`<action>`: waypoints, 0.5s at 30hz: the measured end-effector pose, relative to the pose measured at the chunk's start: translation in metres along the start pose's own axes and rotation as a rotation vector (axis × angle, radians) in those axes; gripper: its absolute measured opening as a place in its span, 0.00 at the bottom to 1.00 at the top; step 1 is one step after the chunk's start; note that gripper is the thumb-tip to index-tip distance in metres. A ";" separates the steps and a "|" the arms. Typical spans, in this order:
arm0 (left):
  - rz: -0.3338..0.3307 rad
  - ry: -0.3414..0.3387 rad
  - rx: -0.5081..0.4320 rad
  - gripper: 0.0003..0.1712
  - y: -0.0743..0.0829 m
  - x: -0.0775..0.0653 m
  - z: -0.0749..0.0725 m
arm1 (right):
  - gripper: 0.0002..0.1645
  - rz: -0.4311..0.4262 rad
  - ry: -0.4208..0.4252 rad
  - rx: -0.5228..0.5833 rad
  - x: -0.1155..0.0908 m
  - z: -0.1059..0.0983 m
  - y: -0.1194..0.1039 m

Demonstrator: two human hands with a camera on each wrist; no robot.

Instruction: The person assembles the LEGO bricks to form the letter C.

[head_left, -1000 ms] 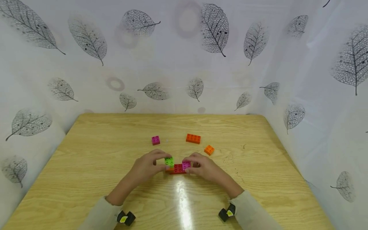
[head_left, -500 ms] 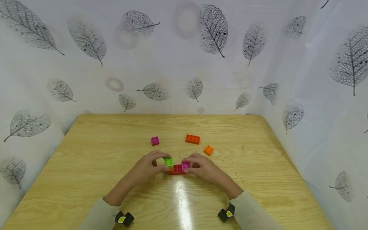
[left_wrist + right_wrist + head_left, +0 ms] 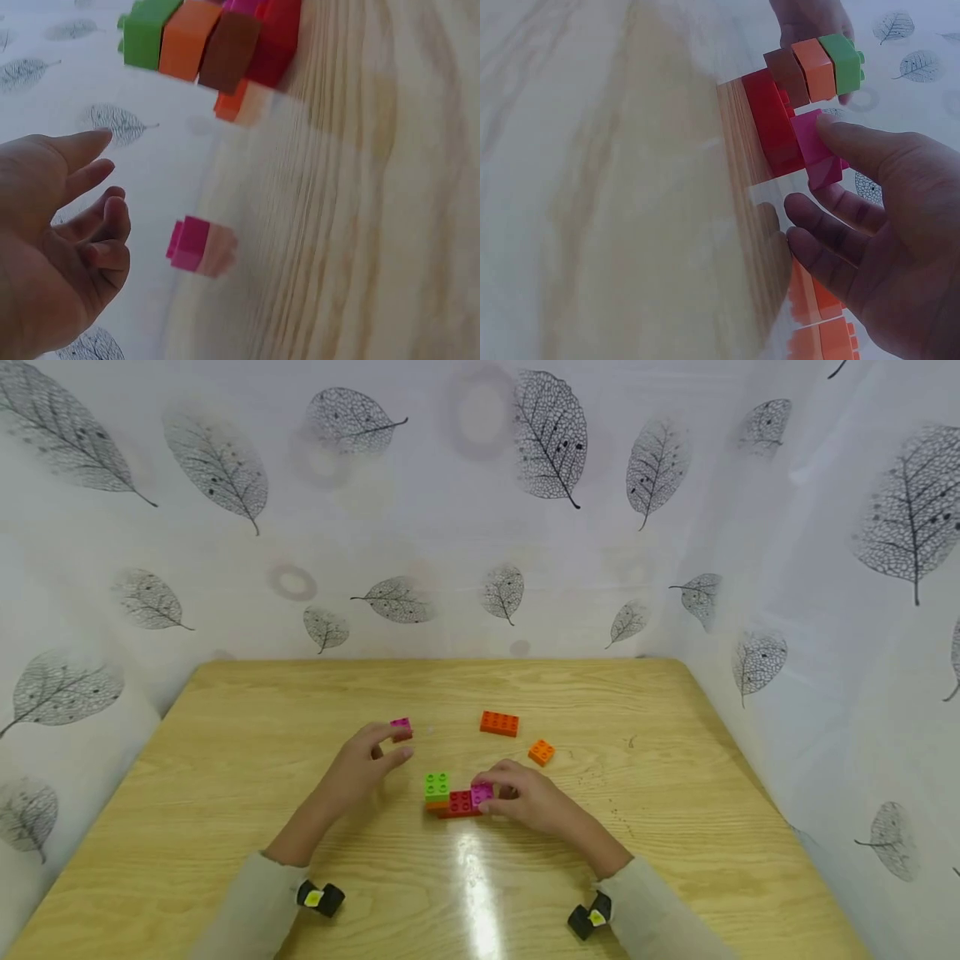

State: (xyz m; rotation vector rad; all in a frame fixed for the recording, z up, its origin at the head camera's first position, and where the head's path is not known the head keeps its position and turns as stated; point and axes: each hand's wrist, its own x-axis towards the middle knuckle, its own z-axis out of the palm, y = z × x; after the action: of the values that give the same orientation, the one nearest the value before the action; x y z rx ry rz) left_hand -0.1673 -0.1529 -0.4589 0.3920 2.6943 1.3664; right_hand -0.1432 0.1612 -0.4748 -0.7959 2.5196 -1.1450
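Note:
My right hand pinches a pink brick between thumb and finger. That brick sits on one end of a long red brick on the table. At the red brick's other end rises a stack: a brown brick, an orange brick and a lime green brick on top. Farther back, my left hand reaches to a loose magenta brick, partly covering it in the head view. The left wrist view shows a gap between its loosely bent fingers and this magenta brick.
A long red-orange brick and a small orange brick lie behind the build, to the right. The wooden table meets a leaf-printed curtain at its back and sides. Each wrist wears a black camera strap.
My left hand has let go of the green brick's stack and moved back and left to the magenta brick. My right hand stays on the pink brick.

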 end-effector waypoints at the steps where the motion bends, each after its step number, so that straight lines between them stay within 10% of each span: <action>1: -0.009 0.012 0.013 0.28 -0.003 0.003 -0.002 | 0.22 0.001 -0.001 0.000 0.000 0.000 0.000; 15: -0.057 0.039 0.026 0.30 -0.042 0.037 -0.008 | 0.21 -0.015 0.008 -0.008 0.001 0.001 0.000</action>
State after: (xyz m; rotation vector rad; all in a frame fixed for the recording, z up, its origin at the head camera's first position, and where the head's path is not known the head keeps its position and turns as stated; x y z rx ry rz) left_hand -0.2119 -0.1733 -0.4870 0.2914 2.7347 1.3384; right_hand -0.1435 0.1602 -0.4758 -0.8147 2.5304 -1.1463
